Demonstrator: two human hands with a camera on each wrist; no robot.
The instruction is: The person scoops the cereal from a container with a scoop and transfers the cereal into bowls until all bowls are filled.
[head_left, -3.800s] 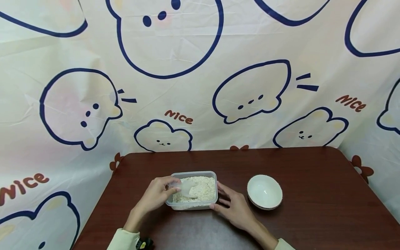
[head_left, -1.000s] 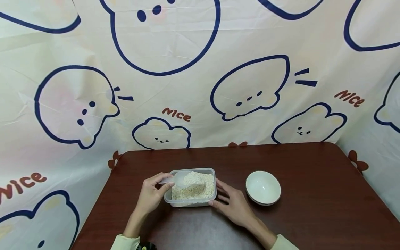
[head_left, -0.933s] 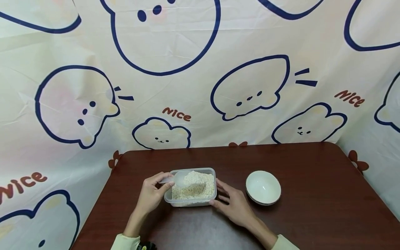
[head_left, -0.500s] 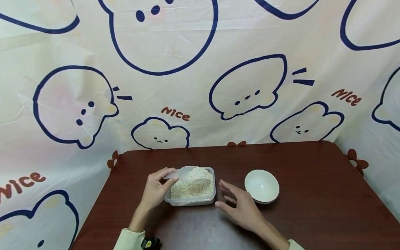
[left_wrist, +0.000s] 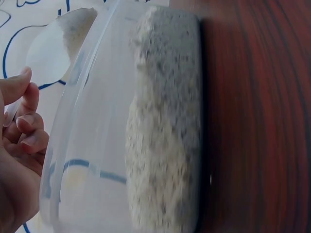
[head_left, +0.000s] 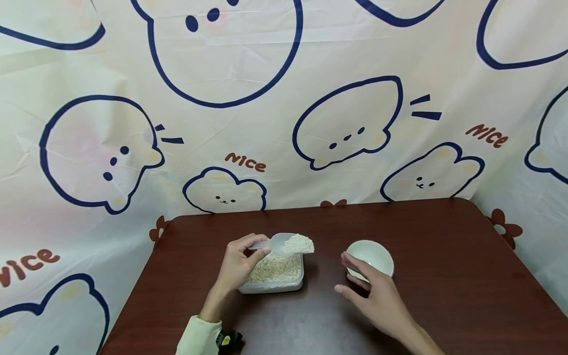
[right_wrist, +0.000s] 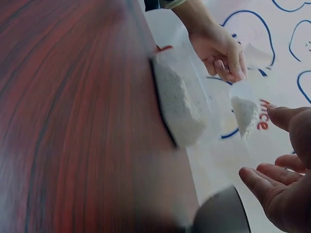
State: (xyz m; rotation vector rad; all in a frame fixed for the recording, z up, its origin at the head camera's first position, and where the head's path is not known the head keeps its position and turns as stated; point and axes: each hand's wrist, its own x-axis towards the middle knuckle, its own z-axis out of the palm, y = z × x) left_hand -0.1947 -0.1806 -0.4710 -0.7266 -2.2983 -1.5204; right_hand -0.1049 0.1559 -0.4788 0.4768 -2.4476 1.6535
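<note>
My left hand [head_left: 237, 264] pinches the short handle of a translucent plastic scoop [head_left: 277, 244] between thumb and fingers. Heaped in the scoop's front is a pale, oat-like flaky food [head_left: 299, 244]. The scoop hangs above a clear rectangular container [head_left: 277, 288] with more of those flakes inside; the left wrist view shows it raised past the container's wall [left_wrist: 73, 111]. My right hand [head_left: 382, 298] is in front of a white bowl [head_left: 372, 251], fingers extended and spread, holding nothing. It hides the bowl's lower part, so contact is unclear. In the right wrist view the bowl [right_wrist: 222, 213] looks dark.
The dark brown wooden table [head_left: 288, 325] bears the container at centre left and the bowl to its right, with a gap between them. Behind it hangs a pale cloth [head_left: 248, 123] with blue cartoon outlines. A dark band [head_left: 228, 340] circles the left wrist.
The left hand has scooped up flakes, lifted them and shifted right. The right hand has let go of the container's side and moved right to the bowl.
</note>
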